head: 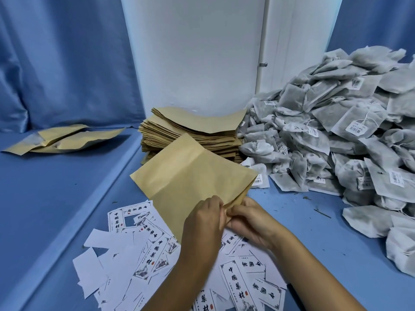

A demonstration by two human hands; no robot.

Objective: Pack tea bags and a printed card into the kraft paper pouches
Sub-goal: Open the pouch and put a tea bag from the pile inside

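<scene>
Over blue cloth (56,198), both hands pinch a tilted kraft pouch (190,176).

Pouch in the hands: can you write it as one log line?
left hand: pinches pouch mouth | right hand: pinches same mouth | contents: unseen

We see a flat tan kraft paper pouch (193,176) tilted above scattered white printed cards (155,257) (black characters), a stacked pouch pile (190,135) and heaped grey tea bags (332,135) behind.
</scene>
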